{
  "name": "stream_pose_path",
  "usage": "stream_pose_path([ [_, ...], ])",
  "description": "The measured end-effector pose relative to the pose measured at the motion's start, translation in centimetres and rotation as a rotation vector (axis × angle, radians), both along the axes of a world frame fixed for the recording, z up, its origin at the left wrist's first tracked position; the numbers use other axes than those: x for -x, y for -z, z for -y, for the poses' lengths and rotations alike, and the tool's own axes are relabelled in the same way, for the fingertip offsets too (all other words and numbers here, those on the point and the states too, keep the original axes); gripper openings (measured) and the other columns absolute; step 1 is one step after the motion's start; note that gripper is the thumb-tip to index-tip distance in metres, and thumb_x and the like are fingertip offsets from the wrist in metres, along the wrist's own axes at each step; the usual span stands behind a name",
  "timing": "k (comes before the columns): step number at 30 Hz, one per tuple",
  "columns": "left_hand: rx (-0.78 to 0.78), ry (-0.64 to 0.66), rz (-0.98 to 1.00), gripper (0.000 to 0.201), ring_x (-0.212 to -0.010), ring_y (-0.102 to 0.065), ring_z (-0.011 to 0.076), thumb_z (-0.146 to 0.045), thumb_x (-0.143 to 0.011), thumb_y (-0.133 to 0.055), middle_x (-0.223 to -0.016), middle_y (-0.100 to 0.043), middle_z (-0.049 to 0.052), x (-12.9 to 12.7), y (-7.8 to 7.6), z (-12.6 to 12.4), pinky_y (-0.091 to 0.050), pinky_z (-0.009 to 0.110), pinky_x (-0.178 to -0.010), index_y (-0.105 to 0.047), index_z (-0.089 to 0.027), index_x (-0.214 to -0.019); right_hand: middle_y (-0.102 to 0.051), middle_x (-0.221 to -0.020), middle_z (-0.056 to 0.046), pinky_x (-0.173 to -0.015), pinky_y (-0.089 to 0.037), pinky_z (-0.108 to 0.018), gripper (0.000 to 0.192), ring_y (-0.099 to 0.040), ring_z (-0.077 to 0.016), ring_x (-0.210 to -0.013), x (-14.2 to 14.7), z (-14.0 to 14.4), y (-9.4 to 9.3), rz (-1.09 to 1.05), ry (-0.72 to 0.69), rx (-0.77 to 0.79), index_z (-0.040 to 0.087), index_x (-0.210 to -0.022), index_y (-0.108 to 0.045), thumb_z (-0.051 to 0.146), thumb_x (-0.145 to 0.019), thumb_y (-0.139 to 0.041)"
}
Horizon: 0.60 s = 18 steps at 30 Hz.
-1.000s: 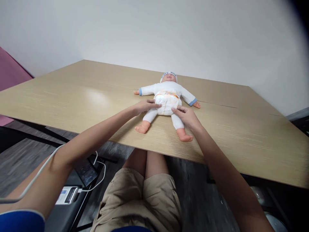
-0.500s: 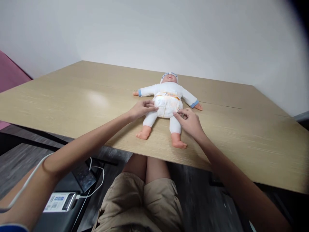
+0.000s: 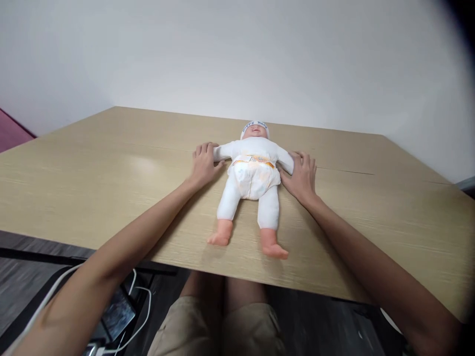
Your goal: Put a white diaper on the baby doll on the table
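Note:
A baby doll (image 3: 257,147) in a white suit and a printed white cap lies on its back, feet toward me. Around its hips is a white diaper (image 3: 252,181) with an orange waistband. My left hand (image 3: 205,164) is wrapped over the end of the doll's arm on the left, thumb beneath the sleeve, hiding the doll's hand. On the other side, my right hand (image 3: 302,177) closes round the opposite sleeve end, its thumb close to the diaper's edge. Both bare feet of the doll rest apart on the tabletop.
The wooden table (image 3: 129,198) reaches back to a pale wall (image 3: 185,54). Below its front edge are my legs, a dark phone-like device (image 3: 120,314) and a white cable (image 3: 149,301). Something pink (image 3: 13,131) stands at the far left.
Both hands have left the diaper's sides and moved outward and up onto the doll's arms. The doll's legs appear straighter, and the view has shifted slightly.

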<state>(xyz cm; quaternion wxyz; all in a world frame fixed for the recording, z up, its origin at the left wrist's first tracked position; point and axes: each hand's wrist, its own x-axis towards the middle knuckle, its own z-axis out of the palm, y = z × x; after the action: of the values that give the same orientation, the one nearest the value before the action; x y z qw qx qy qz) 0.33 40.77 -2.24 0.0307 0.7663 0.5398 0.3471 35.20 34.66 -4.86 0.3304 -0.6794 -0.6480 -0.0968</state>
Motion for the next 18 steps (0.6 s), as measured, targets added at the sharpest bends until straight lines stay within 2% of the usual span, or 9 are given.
stream_pose_path([
  [2, 0.008, 0.007, -0.067, 0.069, -0.146, -0.042, 0.0389, -0.052, -0.094, -0.067, -0.159, -0.055, 0.019, -0.5, 0.5, -1.8, -0.029, 0.052, -0.124, -0.055, -0.016, -0.151, -0.051, -0.16, -0.017, -0.124, -0.04, -0.054, 0.072, -0.045, -0.0363, -0.146, -0.2, -1.6, 0.4, 0.027, -0.008, 0.048, 0.021, -0.163, -0.05, 0.051, -0.097, -0.058],
  [5, 0.063, 0.002, -0.142, 0.072, -0.142, -0.045, 0.0389, -0.061, -0.096, -0.062, -0.151, -0.061, 0.019, -0.9, 0.8, -3.5, -0.03, 0.052, -0.122, -0.056, -0.016, -0.151, -0.058, -0.151, -0.02, -0.121, -0.042, -0.051, 0.074, -0.051, -0.0354, -0.138, -0.6, -2.6, 0.7, 0.01, -0.009, 0.085, 0.017, -0.163, -0.051, 0.053, -0.098, -0.055],
  [10, 0.076, -0.044, -0.238, 0.065, -0.135, -0.053, 0.0372, -0.062, -0.1, -0.055, -0.141, -0.068, 0.017, -1.2, 0.3, -3.5, -0.036, 0.051, -0.117, -0.06, -0.016, -0.145, -0.07, -0.131, -0.018, -0.105, -0.048, -0.038, 0.064, -0.061, -0.0278, -0.112, -0.7, -2.2, 0.1, -0.097, 0.007, 0.123, 0.014, -0.141, -0.068, 0.06, -0.097, -0.055],
  [14, 0.102, -0.113, -0.146, 0.055, -0.121, -0.063, 0.0328, -0.056, -0.096, -0.061, -0.126, -0.074, 0.016, -2.1, -1.8, -1.2, -0.043, 0.047, -0.11, -0.064, -0.014, -0.131, -0.074, -0.124, -0.018, -0.094, -0.047, -0.033, 0.06, -0.064, -0.0252, -0.101, 0.9, -1.1, -1.8, -0.24, 0.077, 0.172, 0.013, -0.129, -0.073, 0.06, -0.094, -0.059],
  [18, 0.16, -0.138, 0.095, 0.053, -0.101, -0.068, 0.0239, -0.06, -0.086, -0.072, -0.115, -0.077, 0.007, -2.4, -5.2, 4.3, -0.045, 0.033, -0.086, -0.063, -0.02, -0.118, -0.075, -0.124, -0.014, -0.092, -0.046, -0.033, 0.055, -0.067, -0.0259, -0.104, 2.0, 2.3, -4.8, -0.389, 0.111, 0.224, 0.019, -0.131, -0.072, 0.059, -0.093, -0.062],
])
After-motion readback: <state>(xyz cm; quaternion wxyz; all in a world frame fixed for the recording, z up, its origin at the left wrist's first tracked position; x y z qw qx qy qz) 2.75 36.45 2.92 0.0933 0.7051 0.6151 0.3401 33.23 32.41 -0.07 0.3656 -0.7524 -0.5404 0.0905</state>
